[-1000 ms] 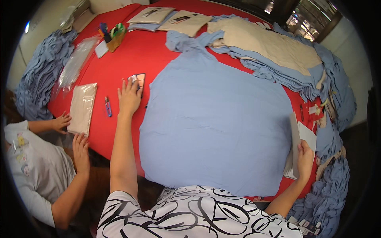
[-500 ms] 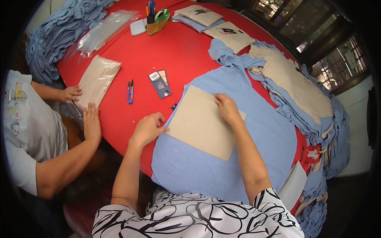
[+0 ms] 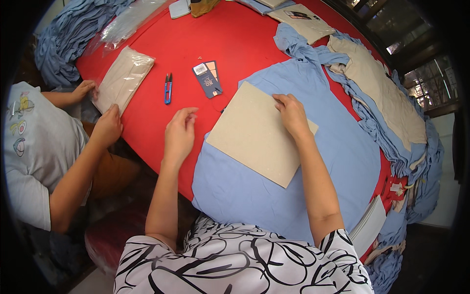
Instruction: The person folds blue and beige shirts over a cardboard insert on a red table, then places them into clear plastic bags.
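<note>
A beige cardboard sheet lies tilted on a spread light blue garment. My right hand pinches the sheet's far right edge between thumb and bent fingers. Left of the sheet, my left hand hovers over the red tablecloth, holding nothing, its fingers loosely bent and apart from the sheet. Beyond it lie a dark blue hang tag with an orange-striped tag partly under it, and blue-handled thread snips.
At left, a co-worker's hands hold a beige garment in a clear bag. Blue garments pile at the far left. Beige and blue garments stretch along the right. Packed garments lie at the back; white sheets are stacked near right.
My left hand has come away from the sheet's left corner and moved up over the red cloth. My right hand stays at the sheet's edge. The co-worker's hands have shifted on the bag.
</note>
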### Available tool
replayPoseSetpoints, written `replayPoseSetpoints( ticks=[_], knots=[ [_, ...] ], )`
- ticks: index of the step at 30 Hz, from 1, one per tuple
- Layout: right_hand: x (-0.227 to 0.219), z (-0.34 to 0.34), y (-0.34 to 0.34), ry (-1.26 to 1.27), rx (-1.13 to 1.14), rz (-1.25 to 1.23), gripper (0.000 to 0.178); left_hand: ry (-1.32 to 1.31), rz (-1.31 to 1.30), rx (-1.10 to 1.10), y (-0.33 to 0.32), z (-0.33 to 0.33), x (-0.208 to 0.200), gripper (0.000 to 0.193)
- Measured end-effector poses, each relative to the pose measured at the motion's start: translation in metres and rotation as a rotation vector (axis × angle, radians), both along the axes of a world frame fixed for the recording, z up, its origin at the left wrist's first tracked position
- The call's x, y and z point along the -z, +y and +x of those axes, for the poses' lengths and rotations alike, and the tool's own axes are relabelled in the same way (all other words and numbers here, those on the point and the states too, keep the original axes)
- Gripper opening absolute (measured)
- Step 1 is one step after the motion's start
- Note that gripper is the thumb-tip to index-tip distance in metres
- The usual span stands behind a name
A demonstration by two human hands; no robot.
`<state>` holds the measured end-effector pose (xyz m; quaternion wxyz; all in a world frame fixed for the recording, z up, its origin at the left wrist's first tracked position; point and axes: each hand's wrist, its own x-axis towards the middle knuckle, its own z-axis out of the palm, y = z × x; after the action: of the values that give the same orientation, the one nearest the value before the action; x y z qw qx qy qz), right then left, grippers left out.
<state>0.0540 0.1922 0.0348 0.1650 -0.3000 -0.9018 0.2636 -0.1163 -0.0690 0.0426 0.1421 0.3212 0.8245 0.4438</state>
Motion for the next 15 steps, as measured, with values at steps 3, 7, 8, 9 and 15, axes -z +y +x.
replayPoseSetpoints(
  ticks=[3,7,8,9,15],
  knots=[
    [0.006,0.001,0.003,0.038,-0.028,0.024,0.025,0.345,-0.033,0.142,0.030,0.037,0.000,0.033],
    [0.012,0.000,0.003,0.013,-0.022,0.017,0.025,0.592,-0.093,0.263,0.062,0.090,0.023,0.060],
    [0.011,-0.001,0.005,-0.006,-0.018,-0.005,0.025,0.583,-0.118,0.257,0.063,0.097,0.030,0.065],
    [0.009,-0.001,0.009,-0.037,-0.012,0.065,0.025,0.574,-0.144,0.249,0.063,0.101,0.036,0.070],
    [0.016,-0.015,0.103,-0.042,0.523,0.502,0.027,0.553,-0.217,0.271,0.065,0.102,0.027,0.075]
  ],
)
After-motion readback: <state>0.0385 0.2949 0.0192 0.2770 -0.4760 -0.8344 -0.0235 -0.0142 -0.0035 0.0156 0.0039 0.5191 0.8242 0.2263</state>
